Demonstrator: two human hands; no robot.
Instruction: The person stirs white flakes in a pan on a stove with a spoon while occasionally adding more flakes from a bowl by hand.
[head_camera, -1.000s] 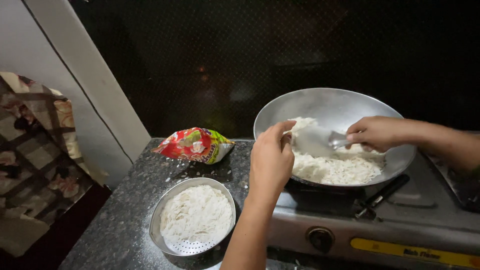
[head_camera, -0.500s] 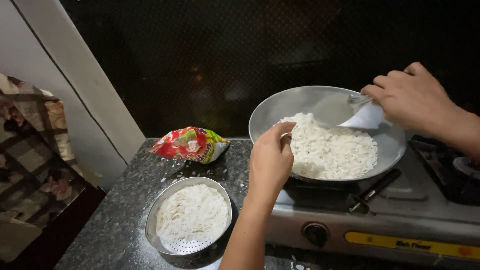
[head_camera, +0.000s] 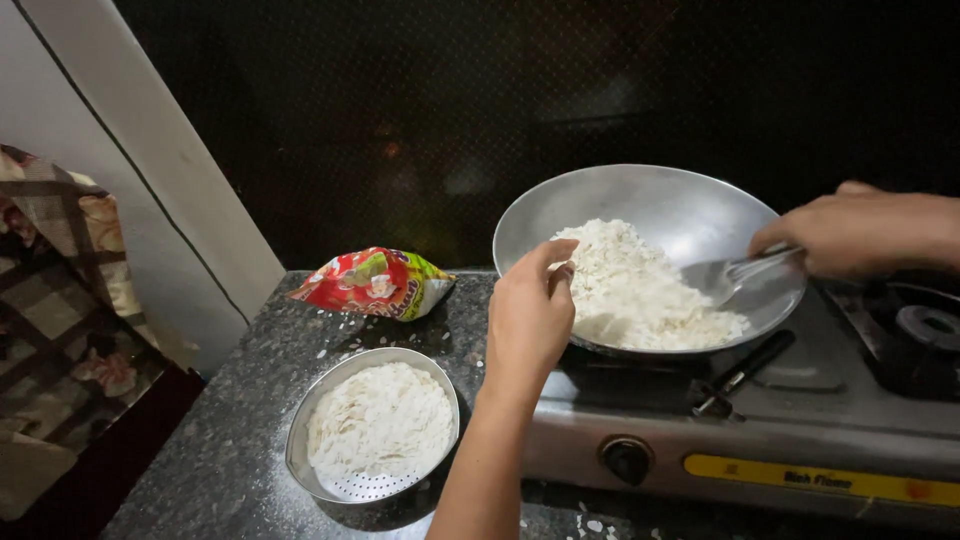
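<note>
A red and green snack packet lay on the speckled dark stone counter, near a round perforated metal strainer holding white flakes. Loose flakes dotted the counter. A checked floral cloth hung at far left, beside a pale wall.

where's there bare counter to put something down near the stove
Bare granite counter lies left of the perforated steel bowl, toward the wall, though dusted with flakes. A narrower strip runs between the bowl and the red snack packet. It is crowded by the wok: the left hand grips its rim, and the right hand holds a spatula.
</note>
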